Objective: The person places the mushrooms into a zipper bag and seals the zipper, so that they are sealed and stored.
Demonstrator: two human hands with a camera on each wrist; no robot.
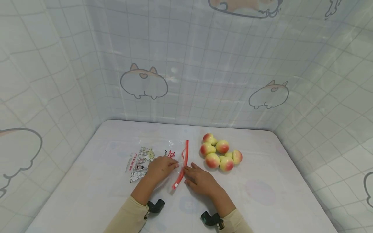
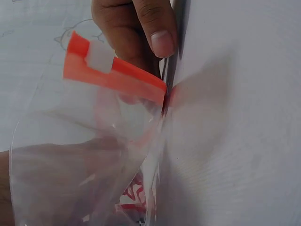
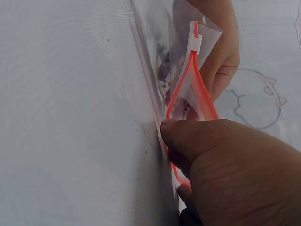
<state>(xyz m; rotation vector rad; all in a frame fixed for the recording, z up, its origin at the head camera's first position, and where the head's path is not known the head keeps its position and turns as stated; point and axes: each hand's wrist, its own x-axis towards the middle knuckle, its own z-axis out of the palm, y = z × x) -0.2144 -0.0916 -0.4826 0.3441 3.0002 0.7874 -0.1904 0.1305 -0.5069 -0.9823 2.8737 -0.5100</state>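
Observation:
A clear plastic zip bag (image 1: 142, 160) printed with cartoon animals and red lettering lies on the table. Its red zip strip (image 1: 186, 150) faces right, and a white slider (image 3: 195, 43) sits at the near end. In the right wrist view the two red edges spread apart below the slider. My left hand (image 1: 161, 169) reaches over the bag, with thumb and fingertips pinching the plastic by the mouth; the left wrist view hides this hand partly behind plastic. From the other side, my right hand (image 1: 203, 183) touches the strip's lower edge with loosely spread fingers.
Several yellow fruits with red blush, peach-like (image 1: 212, 160), sit in a cluster beyond my right hand. White table covering (image 1: 247, 207) spreads under everything. Curtains with a grid and cartoon dogs (image 1: 186, 106) stand along the back and both sides.

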